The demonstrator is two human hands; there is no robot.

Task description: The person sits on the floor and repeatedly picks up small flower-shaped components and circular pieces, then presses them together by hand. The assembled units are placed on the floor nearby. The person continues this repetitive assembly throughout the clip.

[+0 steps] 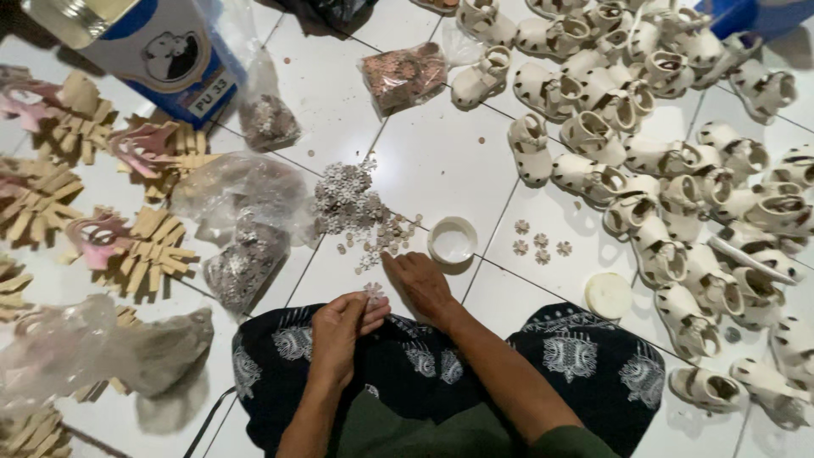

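Observation:
I sit on a white tiled floor with dark patterned cloth over my legs. My left hand [339, 329] pinches a small pale flower-shaped ornament [373, 291] between its fingertips, just above my lap. My right hand [421, 282] lies palm down on the tile, fingers reaching toward a heap of small flower ornaments [352, 203]; whether it holds one is hidden. A small round white cap [452, 240] stands just beyond the right hand. A few finished flower pieces [540, 244] lie to its right.
Many cream baby shoes [644, 161] cover the floor at right. Plastic bags of ornaments [242, 254] lie at left, beside stacks of tan and pink cut-out pieces [136, 250]. A blue and white box [170, 55] stands at top left. A round white lid [608, 294] lies near my right knee.

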